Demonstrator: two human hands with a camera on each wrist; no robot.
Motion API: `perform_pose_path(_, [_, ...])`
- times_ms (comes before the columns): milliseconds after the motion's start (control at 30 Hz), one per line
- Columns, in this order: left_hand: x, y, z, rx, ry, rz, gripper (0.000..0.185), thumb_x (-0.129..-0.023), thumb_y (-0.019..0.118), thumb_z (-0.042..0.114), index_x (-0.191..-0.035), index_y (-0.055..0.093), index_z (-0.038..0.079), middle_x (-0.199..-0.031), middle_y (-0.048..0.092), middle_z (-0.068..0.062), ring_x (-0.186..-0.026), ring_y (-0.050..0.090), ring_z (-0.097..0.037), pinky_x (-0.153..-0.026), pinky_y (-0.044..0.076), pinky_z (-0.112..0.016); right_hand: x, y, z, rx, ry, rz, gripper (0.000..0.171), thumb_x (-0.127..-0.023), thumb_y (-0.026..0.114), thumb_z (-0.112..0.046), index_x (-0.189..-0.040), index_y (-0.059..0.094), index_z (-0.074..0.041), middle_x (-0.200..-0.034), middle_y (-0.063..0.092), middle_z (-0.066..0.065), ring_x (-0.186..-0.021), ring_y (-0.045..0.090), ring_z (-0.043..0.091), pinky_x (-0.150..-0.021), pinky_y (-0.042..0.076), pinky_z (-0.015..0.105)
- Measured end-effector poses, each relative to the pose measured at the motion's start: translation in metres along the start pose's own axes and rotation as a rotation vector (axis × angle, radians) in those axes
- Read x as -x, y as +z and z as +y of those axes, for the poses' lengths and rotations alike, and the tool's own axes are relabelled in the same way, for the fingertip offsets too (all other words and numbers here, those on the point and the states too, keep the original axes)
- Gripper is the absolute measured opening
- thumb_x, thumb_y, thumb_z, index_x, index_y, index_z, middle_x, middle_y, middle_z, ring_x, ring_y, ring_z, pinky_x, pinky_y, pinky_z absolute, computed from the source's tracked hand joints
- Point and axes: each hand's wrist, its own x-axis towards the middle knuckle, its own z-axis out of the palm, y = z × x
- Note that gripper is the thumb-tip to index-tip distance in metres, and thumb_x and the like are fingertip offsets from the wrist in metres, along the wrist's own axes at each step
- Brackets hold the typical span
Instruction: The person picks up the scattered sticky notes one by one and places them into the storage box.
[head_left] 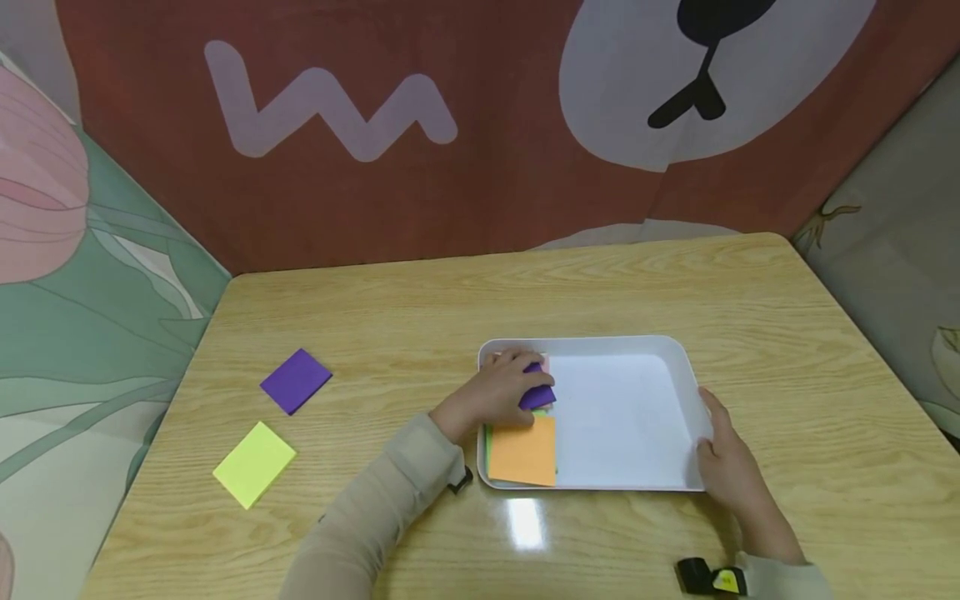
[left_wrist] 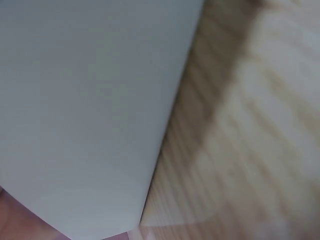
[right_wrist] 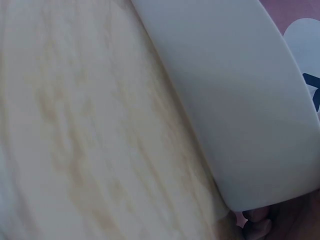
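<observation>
A white tray (head_left: 622, 417) lies on the table. My left hand (head_left: 501, 390) reaches over its left end and holds a purple sticky-note pad (head_left: 538, 398) between thumb and fingers. Pink paper (head_left: 546, 363) peeks out beyond that pad. Nearer to me in the tray, an orange sticky-note pad (head_left: 522, 450) sits over a green one (head_left: 489, 454), whose edge shows. At the right end, my right hand (head_left: 731, 467) grips the tray's side, its thumb near the rim. Both wrist views mostly show the tray's outer wall (left_wrist: 95, 110), with right-hand fingers (right_wrist: 257, 227) at the bottom.
On the wooden table (head_left: 390, 333), left of the tray, lie another purple pad (head_left: 296, 382) and a yellow-green pad (head_left: 255, 465). A patterned brown cloth (head_left: 360, 208) rises behind the table's far edge. Black wrist-camera mounts (head_left: 708, 577) show at both cuffs.
</observation>
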Motion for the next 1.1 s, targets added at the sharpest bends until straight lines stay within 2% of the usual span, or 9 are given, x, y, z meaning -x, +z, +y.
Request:
perform_pose_path(400, [0.003,0.000,-0.003,-0.065,0.001,-0.017,0.054,-0.072,0.059,0.025,-0.125,0.046,0.026,-0.137,0.030,-0.004,-0.124,0.019,-0.028,-0.094,0.014,-0.051,0.002,0.000,-0.002,0.013,-0.021,0.015,0.059,-0.086,0.023,0.002,-0.137,-0.005,-0.006,-0.126,0.017,0.041,-0.113,0.018,0.054,-0.086,0.019,0.061])
perform_pose_path(900, [0.011,0.001,-0.008,0.017,-0.009,0.028,0.053,-0.073,0.056,0.018,-0.125,0.046,0.021,-0.135,0.031,-0.006,-0.124,0.019,-0.027,-0.095,0.016,-0.051,0.001,0.000,0.001,0.018,-0.012,0.003,0.059,-0.087,0.023,0.001,-0.137,-0.007,-0.007,-0.126,0.016,0.041,-0.113,0.018,0.055,-0.086,0.019,0.061])
perform_pose_path(1100, [0.015,0.002,-0.010,0.051,-0.003,0.058,0.048,-0.077,0.057,0.020,-0.125,0.047,0.017,-0.134,0.033,-0.008,-0.124,0.020,-0.028,-0.096,0.017,-0.050,0.000,0.000,0.001,0.021,-0.027,0.012,0.059,-0.087,0.024,0.001,-0.137,-0.006,-0.006,-0.125,0.018,0.042,-0.111,0.020,0.055,-0.085,0.020,0.061])
